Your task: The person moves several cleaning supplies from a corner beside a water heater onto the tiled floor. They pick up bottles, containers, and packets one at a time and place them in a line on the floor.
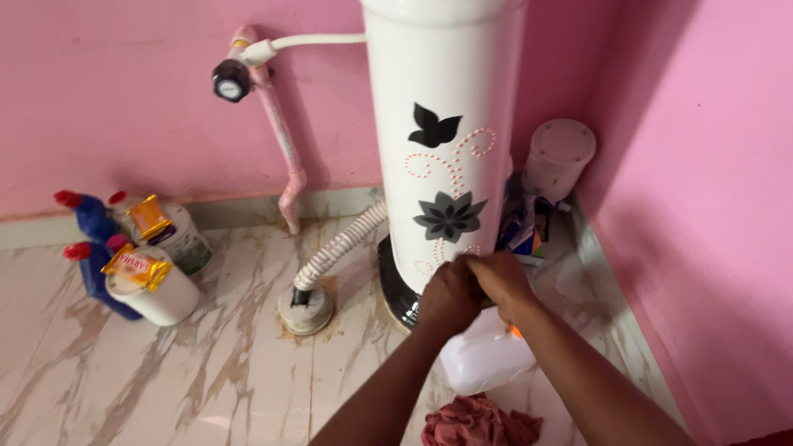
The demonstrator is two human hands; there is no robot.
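- Pedestal [440, 117], a tall white column with black flower and leaf decals and dotted pink curls, stands in the upper middle of the frame on a black base ring, and both hands meet at its lower front.
- At the left of the frame, two blue spray bottles [96, 247] with red caps lie beside two white canisters [159, 270] with yellow labels on the marble floor [17, 358].
- A pink pipe [277, 128] with a black valve runs down the pink wall, upper left of middle.
- A ribbed white drain hose [338, 246] curves down to a floor drain.
- The left hand [448, 295] is curled closed, fingers pressed together against the pedestal; what it pinches is hidden.
- The right hand [503, 278] touches the left, fingers bent; its grip cannot be told.
- Below the hands lies a white plastic jug [481, 359], and lower, a crumpled red cloth [470, 444].
- A white container [558, 157] sits in the right corner.
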